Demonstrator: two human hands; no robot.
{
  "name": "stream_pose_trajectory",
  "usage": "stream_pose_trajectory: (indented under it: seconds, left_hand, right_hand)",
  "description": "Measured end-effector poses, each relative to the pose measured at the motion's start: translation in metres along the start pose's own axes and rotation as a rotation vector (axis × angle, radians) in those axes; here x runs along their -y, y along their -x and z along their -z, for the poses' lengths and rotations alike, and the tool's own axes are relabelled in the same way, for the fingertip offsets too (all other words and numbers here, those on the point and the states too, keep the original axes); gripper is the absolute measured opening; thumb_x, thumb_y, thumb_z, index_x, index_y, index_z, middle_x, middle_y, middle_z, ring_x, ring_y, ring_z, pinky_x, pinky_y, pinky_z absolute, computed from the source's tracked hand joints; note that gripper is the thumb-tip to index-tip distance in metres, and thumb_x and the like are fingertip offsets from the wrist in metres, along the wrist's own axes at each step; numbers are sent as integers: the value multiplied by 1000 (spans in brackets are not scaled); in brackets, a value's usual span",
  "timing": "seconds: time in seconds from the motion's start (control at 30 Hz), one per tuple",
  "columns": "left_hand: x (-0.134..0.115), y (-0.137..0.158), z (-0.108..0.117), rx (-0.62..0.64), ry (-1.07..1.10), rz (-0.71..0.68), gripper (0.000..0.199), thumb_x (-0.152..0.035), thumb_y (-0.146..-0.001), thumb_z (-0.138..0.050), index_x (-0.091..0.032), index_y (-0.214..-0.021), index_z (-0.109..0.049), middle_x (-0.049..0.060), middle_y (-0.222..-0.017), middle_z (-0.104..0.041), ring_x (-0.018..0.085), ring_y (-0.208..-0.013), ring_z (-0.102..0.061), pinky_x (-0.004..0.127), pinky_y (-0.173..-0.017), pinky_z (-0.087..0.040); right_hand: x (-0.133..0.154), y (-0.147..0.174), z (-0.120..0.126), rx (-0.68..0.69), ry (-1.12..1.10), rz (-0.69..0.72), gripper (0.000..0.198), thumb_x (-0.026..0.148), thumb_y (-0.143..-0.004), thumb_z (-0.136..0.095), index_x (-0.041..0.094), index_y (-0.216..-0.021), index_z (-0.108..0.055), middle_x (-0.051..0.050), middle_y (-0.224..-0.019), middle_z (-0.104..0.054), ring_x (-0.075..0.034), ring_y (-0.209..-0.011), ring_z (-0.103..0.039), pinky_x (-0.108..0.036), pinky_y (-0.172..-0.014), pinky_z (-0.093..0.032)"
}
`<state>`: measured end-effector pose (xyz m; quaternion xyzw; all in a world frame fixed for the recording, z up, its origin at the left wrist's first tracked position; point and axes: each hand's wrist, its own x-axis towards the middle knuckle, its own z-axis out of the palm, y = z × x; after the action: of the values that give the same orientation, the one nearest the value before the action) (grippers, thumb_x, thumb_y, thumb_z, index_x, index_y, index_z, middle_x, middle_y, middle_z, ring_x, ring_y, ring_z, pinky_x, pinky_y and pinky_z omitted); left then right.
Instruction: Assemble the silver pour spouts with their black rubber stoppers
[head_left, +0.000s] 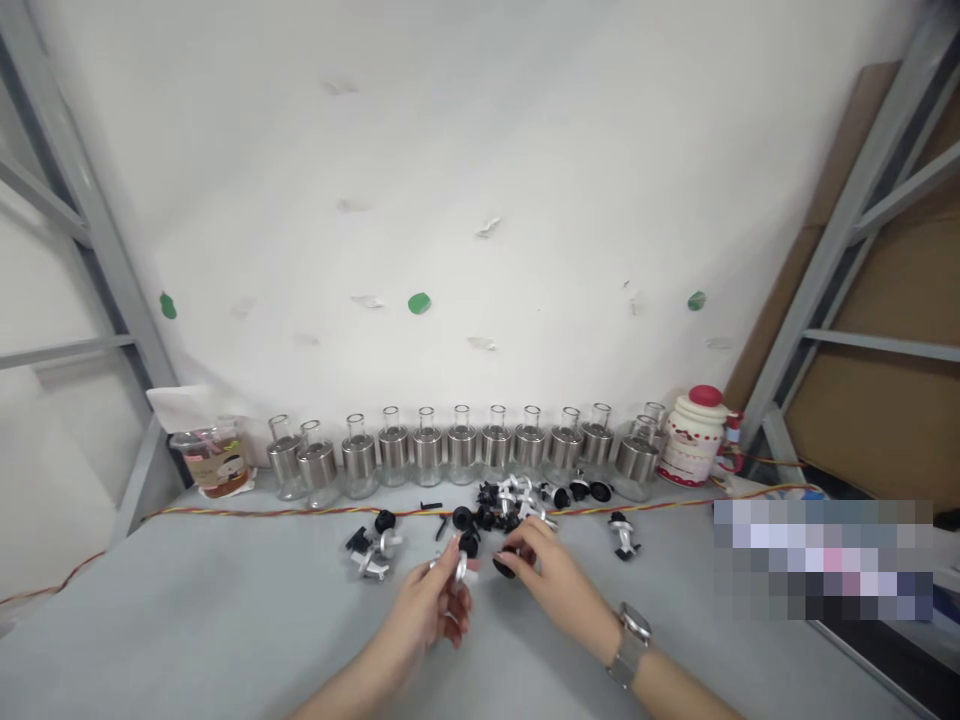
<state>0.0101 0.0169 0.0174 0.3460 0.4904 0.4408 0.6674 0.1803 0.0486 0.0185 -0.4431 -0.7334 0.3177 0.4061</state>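
Note:
My left hand [429,603] is closed on a silver-and-black stopper-like part [461,567], held between thumb and fingers just above the table. Facing it, my right hand [544,560] pinches a small round black cap [504,565]; the two pieces are apart. Just beyond my hands lies a pile of silver and black parts [517,492], some with round black discs. A few more such parts [369,562] lie left of my left hand. One silver-and-black part [622,536] is on its own to the right. The exact kind of these parts is unclear.
Several glass bottles with metal sleeves [461,442] stand in a row along the white wall. A plastic cup [221,468] is at the left end, a white jar with a red lid [691,440] at the right. A twisted cable [262,512] crosses the grey table [247,620].

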Motion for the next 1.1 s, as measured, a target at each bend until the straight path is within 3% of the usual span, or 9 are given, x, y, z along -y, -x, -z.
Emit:
stream_pose_trajectory:
  seconds: [0.13,0.23,0.37,0.57,0.83,1.0,1.1]
  left_hand:
    - [0,-1,0,-6,3,65,61,-73,-57,-44,-13,-59,-54,-4,-37,-50,9,-27,-46,18,-29,-28]
    - [-1,-2,0,-19,10,55,59,-73,-53,-47,-14,-54,-51,-4,-37,-50,9,-27,-46,19,-29,-29]
    - [-2,-1,1,-35,1,-10,59,-72,-56,-46,-13,-59,-53,-3,-40,-52,10,-30,-48,20,-31,-32]
    - [-3,6,3,-19,-117,-160,71,-69,-65,-40,-8,-100,-56,-5,-41,-48,11,-34,-48,21,-35,-35]
    - [-1,16,-1,-63,-361,-351,62,-58,-74,-40,-8,-108,-55,-9,-41,-35,10,-38,-39,20,-37,-34]
    - [-4,22,1,-137,-479,-518,55,-45,-80,-42,-21,-128,-31,-8,-49,-41,11,-42,-43,21,-43,-39]
    - [-3,25,4,-81,-626,-537,42,-42,-84,-37,-24,-121,-44,-4,-56,-50,11,-45,-48,22,-49,-43]
  right_hand:
    - [6,0,-6,48,-488,-194,28,46,-70,-58,17,-71,-56,0,-64,-56,-14,-58,-53,-28,-57,-42]
    - [9,3,-11,101,-729,-245,31,45,-67,-62,15,-75,-58,-2,-69,-61,-14,-60,-55,-29,-60,-44]
    - [14,8,-14,108,-791,-268,30,41,-65,-66,15,-78,-60,-5,-78,-64,-16,-68,-57,-30,-66,-44]
    - [31,15,-14,152,-943,-371,30,36,-55,-74,16,-74,-62,-2,-75,-63,-17,-77,-58,-32,-78,-43]
    - [33,21,-14,180,-1004,-453,24,25,-55,-76,16,-71,-61,-1,-74,-62,-15,-75,-59,-28,-75,-45]
    - [27,22,-18,167,-1080,-476,23,23,-55,-76,14,-70,-61,-1,-72,-62,-16,-75,-61,-32,-79,-45]
    - [24,21,-19,140,-1076,-485,23,24,-55,-76,13,-69,-60,-2,-70,-62,-17,-74,-62,-32,-78,-46]
